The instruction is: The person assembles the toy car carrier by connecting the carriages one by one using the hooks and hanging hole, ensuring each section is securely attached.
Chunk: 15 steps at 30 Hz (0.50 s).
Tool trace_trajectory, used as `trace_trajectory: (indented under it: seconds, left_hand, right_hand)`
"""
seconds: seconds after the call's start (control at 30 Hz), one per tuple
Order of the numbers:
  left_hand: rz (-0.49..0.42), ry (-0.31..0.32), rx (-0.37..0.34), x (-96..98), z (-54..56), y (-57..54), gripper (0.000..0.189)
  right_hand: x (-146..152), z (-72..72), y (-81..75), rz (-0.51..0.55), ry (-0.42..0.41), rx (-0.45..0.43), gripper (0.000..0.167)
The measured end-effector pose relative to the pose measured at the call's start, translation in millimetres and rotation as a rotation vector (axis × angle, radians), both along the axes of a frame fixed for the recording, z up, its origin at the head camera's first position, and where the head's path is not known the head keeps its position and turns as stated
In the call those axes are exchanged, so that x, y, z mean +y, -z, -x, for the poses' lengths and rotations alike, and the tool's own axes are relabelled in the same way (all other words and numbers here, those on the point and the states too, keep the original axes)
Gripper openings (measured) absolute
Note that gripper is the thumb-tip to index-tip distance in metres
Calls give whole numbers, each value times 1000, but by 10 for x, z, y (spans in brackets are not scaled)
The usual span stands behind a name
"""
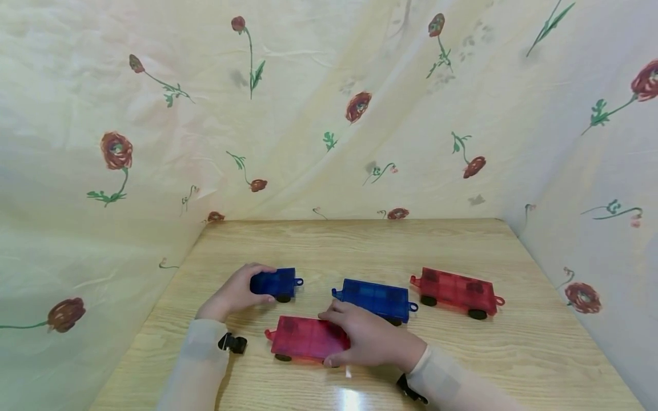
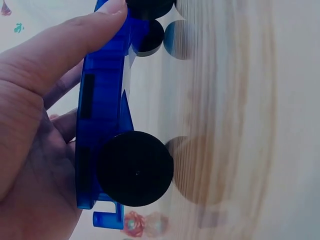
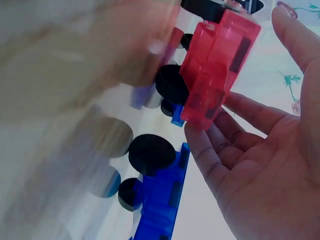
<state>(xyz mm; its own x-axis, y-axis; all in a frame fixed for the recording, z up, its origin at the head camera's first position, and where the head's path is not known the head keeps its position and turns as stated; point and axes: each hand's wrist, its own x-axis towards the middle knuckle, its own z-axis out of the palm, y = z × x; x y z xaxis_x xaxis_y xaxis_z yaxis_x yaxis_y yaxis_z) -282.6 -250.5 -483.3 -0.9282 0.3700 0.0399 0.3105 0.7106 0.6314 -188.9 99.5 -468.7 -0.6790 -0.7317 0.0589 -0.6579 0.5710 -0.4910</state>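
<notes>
My left hand [image 1: 237, 294] grips a short blue translucent toy wagon [image 1: 285, 281] with black wheels, thumb on the near side and fingers along the far side. In the left wrist view, this blue wagon [image 2: 102, 115] has its wheels right at the tabletop. My right hand [image 1: 377, 338] reaches over the right end of the nearer red wagon [image 1: 303, 337]. In the right wrist view, its fingers meet the edge of that red wagon [image 3: 210, 75], while the thumb stands apart from it. Just beyond the right hand stands another blue wagon [image 1: 375, 294], partly hidden.
Another red wagon [image 1: 457, 289] stands at the right, with a hook at one end and a ring at the other. Everything sits on a light wooden table [image 1: 354, 242]. Flower-printed cloth [image 1: 303, 103] hangs behind it and along both sides.
</notes>
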Motion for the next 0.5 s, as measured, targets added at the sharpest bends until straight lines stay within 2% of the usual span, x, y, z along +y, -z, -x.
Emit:
trace_trajectory:
  seconds: [0.23,0.5]
  left_hand:
    - [3,-16,-10,-11,-51,-15,68]
    - [0,-3,0,-14,-81,-8,67]
  right_hand:
    - [-29,16,94,-37,-5,61,85]
    - [-28,14,94,-24,-2,81,80]
